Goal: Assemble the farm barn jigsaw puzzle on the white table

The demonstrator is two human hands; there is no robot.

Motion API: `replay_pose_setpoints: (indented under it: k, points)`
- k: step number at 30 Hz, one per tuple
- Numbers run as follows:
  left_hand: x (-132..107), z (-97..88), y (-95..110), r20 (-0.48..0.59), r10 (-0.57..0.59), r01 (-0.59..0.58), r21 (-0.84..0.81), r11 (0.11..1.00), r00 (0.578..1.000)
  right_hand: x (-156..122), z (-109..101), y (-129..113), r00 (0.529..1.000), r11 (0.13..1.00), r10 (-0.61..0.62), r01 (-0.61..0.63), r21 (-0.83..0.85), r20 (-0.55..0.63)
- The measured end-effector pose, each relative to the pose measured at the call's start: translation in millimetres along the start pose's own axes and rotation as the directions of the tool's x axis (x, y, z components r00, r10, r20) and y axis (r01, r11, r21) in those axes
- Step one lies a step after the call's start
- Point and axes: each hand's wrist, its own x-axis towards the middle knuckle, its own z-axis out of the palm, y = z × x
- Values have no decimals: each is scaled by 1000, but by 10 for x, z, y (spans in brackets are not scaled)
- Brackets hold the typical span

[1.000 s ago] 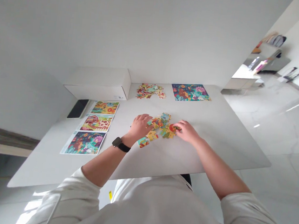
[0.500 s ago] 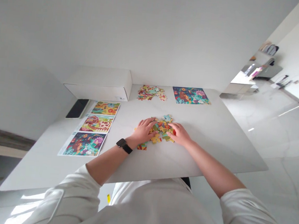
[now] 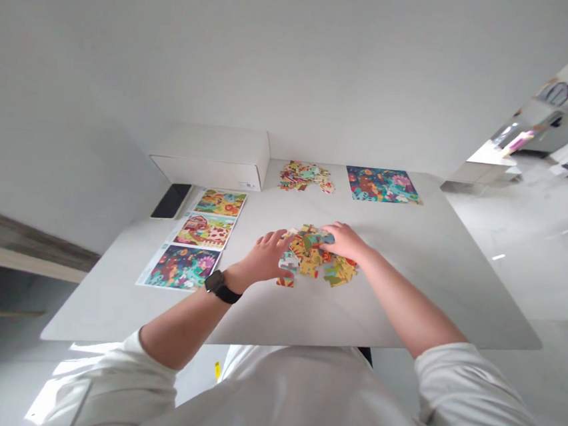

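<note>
Loose jigsaw puzzle pieces (image 3: 311, 256), mostly yellow, orange and green, lie heaped near the middle of the table. At the heap's left edge is my left hand (image 3: 265, 258), its fingers spread and its thumb beside the nearest pieces; nothing is held in it. My right hand (image 3: 345, 241) rests at the upper right of the heap, with thumb and fingers apart around a bluish piece (image 3: 328, 239), not visibly gripping it. Below that hand, a cluster of yellow pieces (image 3: 341, 272) spreads to the right.
Three printed picture sheets (image 3: 184, 268) lie in a column on the left, a black phone (image 3: 171, 201) beyond them. A white box (image 3: 210, 172) stands against the wall. Further back are another pile of puzzle pieces (image 3: 305, 176) and a dark blue assembled puzzle (image 3: 384, 185).
My left hand has drawn back left off the heap and its fingers have spread. The pieces are spread further right, some now below my right hand. The view has shifted a little.
</note>
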Motion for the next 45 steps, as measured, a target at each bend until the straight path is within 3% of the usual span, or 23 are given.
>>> replay_pose_setpoints:
  k: [4, 7, 13, 18, 25, 29, 34, 37, 39, 41, 43, 45]
  points:
    - [-223, 19, 73, 56, -10, 10, 8, 1000, 998, -221, -21, 57, 999, 999, -35, 36, 13, -33]
    - [-224, 51, 111, 108, -4, 5, -10, 1000, 994, -302, -30, 72, 999, 1000, -19, 19, -6, 27]
    - [-159, -47, 223, 171, 1, -6, 32, 999, 985, -195, -79, -72, 990, 993, 77, -65, -101, 118]
    - [-252, -137, 240, 225, -1, -7, 32, 999, 974, -58, -177, -75, 986, 994, 42, -24, -106, 164]
    - [-303, -84, 90, 208, -67, 76, -36, 996, 976, 4, -246, -121, 972, 995, 50, -68, 70, 230]
    - [-303, -85, 62, 197, -55, 77, -109, 991, 979, 18, -350, -2, 960, 971, 39, -101, 215, 278]
    - [-339, -156, -5, 183, -67, 121, -304, 945, 981, 32, -466, 265, 949, 830, 37, -204, 520, 314]
    - [-249, -204, -53, 117, -143, 182, -498, 848, 983, 100, -415, 221, 946, 739, 32, -239, 630, 322]
    - [-101, -203, -62, 80, -177, 188, -619, 762, 981, 150, -360, 125, 963, 786, 52, -204, 584, 266]
    - [94, -169, -44, 39, -201, 178, -649, 740, 979, 160, -326, 55, 983, 887, 122, -169, 430, 136]
    - [286, -117, 6, -26, -208, 158, -560, 813, 978, 88, -326, 62, 982, 947, 187, -186, 263, 22]
    - [425, -58, 98, -145, -179, 111, -385, 916, 973, -80, -343, 134, 979, 967, 204, -205, 150, 18]
